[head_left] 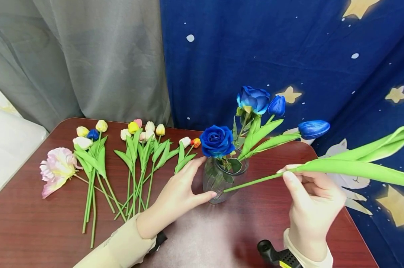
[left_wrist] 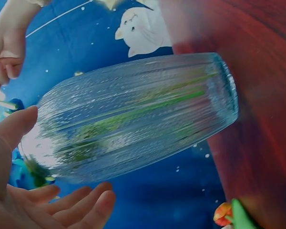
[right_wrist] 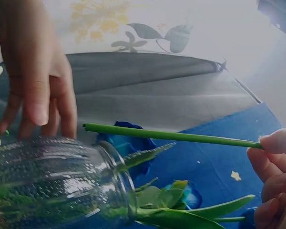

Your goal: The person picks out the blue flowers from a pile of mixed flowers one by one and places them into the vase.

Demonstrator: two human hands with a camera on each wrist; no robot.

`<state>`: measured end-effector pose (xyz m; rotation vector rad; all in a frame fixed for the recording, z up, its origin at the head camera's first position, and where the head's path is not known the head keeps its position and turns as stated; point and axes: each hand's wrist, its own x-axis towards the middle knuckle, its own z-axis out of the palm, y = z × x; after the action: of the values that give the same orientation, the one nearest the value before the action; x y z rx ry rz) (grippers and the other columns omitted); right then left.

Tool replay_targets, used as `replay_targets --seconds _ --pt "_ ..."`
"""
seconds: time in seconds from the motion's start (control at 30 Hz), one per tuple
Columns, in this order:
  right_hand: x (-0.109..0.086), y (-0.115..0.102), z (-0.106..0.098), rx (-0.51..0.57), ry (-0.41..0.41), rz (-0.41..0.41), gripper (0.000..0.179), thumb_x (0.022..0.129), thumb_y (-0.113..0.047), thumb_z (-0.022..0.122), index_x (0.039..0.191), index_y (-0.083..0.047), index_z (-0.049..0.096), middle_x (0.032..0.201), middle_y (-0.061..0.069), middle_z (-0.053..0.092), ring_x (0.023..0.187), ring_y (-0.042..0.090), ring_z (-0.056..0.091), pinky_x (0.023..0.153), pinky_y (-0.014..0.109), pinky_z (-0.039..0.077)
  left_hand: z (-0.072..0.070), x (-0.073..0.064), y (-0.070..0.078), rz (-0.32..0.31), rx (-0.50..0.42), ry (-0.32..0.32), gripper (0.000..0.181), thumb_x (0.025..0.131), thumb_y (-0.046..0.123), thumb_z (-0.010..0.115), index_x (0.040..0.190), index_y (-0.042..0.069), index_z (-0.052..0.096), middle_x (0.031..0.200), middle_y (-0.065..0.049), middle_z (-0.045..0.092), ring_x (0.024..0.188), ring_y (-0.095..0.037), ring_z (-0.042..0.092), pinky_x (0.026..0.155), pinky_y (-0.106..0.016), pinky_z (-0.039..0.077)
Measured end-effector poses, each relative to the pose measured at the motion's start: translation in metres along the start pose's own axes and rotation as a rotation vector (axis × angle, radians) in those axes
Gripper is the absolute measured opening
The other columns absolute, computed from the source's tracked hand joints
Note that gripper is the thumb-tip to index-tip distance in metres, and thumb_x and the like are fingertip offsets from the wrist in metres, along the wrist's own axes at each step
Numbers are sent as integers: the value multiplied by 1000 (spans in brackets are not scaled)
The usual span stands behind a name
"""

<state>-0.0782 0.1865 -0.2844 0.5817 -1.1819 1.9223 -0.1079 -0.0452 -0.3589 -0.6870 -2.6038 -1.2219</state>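
Observation:
A clear ribbed glass vase (head_left: 208, 180) holds two blue roses (head_left: 217, 140) and two blue tulips (head_left: 314, 129). My left hand (head_left: 176, 193) is at the vase's left side, thumb and fingers spread around it; in the left wrist view the fingers are fairly straight beside the glass (left_wrist: 133, 119). With thumb and fingertips, my right hand (head_left: 314, 203) pinches the green stem of another tulip (head_left: 255, 184). That stem points left, its cut end overlapping the vase in the head view, while in the right wrist view the stem (right_wrist: 181, 136) lies outside the mouth. Its blue bloom is mostly cut off at the frame's right edge.
Left of the vase, several white, yellow and pink tulips (head_left: 141, 163) lie on the dark red table (head_left: 31, 223). Further left are more tulips (head_left: 93, 160) and a large pale pink flower (head_left: 58, 169). A blue starry curtain (head_left: 222, 74) and a grey one (head_left: 115, 56) hang behind.

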Motion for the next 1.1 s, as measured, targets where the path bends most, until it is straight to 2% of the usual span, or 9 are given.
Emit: replay_targets --seconds 0.27,0.5,0.6,0.83,1.1 --pt "7 -5 -1 56 153 -71 14 65 31 63 77 30 57 72 28 64 65 32 65 68 32 54 11 3 -6 -40 4 -21 92 75 45 80 147 12 35 144 -2 43 130 -15 42 100 -41 40" --pt "15 -8 4 28 303 -173 11 64 30 60 73 30 55 65 27 61 49 23 49 50 24 45 13 4 -8 -47 -4 -6 87 76 43 80 145 11 38 143 -3 45 128 -16 44 99 -41 41" --pt "16 -9 7 8 334 -209 13 63 29 63 73 29 55 66 27 62 52 26 55 55 26 50 13 4 -8 -40 -9 -1 86 76 43 80 145 12 38 142 -3 46 128 -16 45 99 -41 42" --pt "15 -3 4 -58 301 -220 16 63 28 65 77 29 57 71 26 65 66 29 65 69 31 55 13 4 -9 -31 -17 3 87 76 43 80 146 13 38 142 -3 46 128 -16 45 99 -41 42" --pt "9 11 -1 -145 212 -189 14 66 27 65 78 29 57 75 25 66 63 26 64 64 26 51 14 4 -10 -26 -8 13 86 76 43 80 145 12 39 141 -3 46 127 -16 46 99 -40 42"
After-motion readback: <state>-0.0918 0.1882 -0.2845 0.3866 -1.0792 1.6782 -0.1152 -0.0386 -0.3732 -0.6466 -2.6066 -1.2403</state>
